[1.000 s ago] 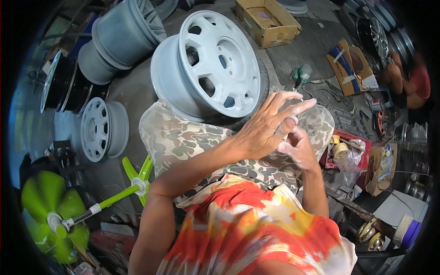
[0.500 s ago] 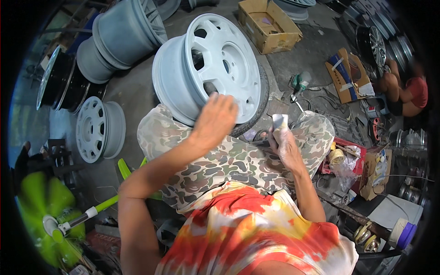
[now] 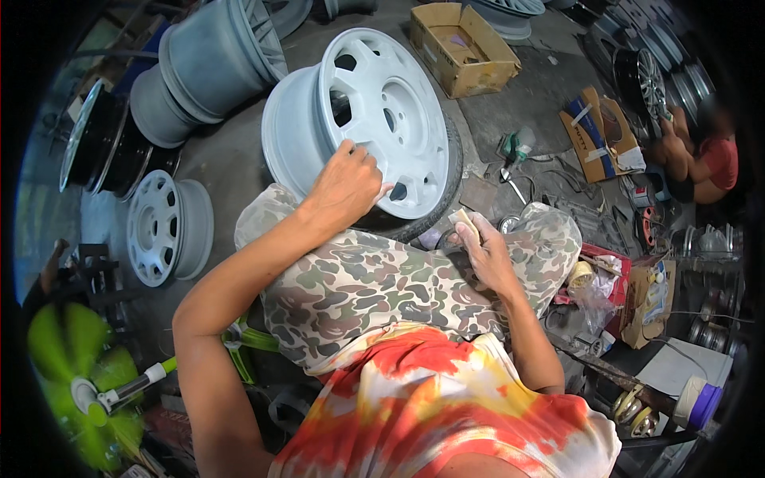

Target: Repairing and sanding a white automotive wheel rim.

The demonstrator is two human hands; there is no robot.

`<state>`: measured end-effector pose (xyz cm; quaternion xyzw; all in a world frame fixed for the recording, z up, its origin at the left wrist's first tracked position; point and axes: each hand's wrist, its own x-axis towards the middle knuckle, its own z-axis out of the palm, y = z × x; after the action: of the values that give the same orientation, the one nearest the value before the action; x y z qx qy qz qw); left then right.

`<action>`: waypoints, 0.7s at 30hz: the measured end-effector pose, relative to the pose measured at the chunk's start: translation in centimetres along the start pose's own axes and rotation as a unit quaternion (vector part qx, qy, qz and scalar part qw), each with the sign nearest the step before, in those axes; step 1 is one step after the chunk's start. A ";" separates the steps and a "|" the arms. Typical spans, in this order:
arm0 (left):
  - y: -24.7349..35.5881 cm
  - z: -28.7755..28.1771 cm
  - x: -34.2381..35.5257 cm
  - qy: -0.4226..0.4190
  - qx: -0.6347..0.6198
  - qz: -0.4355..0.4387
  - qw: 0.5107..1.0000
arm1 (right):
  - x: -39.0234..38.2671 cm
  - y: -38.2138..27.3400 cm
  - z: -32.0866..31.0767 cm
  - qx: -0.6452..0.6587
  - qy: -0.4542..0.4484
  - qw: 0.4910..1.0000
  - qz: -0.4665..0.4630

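Note:
A pale grey-primed car wheel rim (image 3: 434, 163) stands tilted in front of my knees, propped on a black tyre (image 3: 456, 147). My left hand (image 3: 347, 183) lies over its lower front edge, fingers bent against the face and thumb apart; it holds nothing that I can see. Over my right knee, my right hand (image 3: 488, 256) pinches a small folded piece of sandpaper (image 3: 461, 218), white with a tan side. Whitish dust coats the fingers of that hand.
More rims stand at left, including a grey one (image 3: 151, 227). A green fan (image 3: 76, 382) spins lower left. Beyond the rim is an open cardboard box (image 3: 470, 68); a green power sander (image 3: 516, 147) lies nearer. Another person (image 3: 713, 163) crouches far right, near a red box (image 3: 617, 291).
My left hand has shifted left on the rim's lower edge, its blur gone. My right hand has tilted, turning the sandpaper leftward and lower. The view has moved slightly.

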<state>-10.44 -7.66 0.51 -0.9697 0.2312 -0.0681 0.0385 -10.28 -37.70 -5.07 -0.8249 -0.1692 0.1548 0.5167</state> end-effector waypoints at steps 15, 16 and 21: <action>-12.2 1.4 1.6 0.112 -0.344 -0.284 0.888 | 15.3 2.1 -1.0 0.027 -0.055 0.997 0.048; -11.5 1.8 1.8 0.143 -0.399 -0.281 0.861 | 15.4 3.6 -0.4 -0.009 -0.063 0.998 0.020; -12.0 3.0 1.7 0.181 -0.427 -0.238 0.853 | 15.2 2.8 1.1 0.008 -0.058 0.997 -0.040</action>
<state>-3.15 2.36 -1.02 -0.8869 0.0024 -0.1437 -0.4390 3.16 -31.31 -9.25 -0.8029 -0.2308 0.1827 0.5183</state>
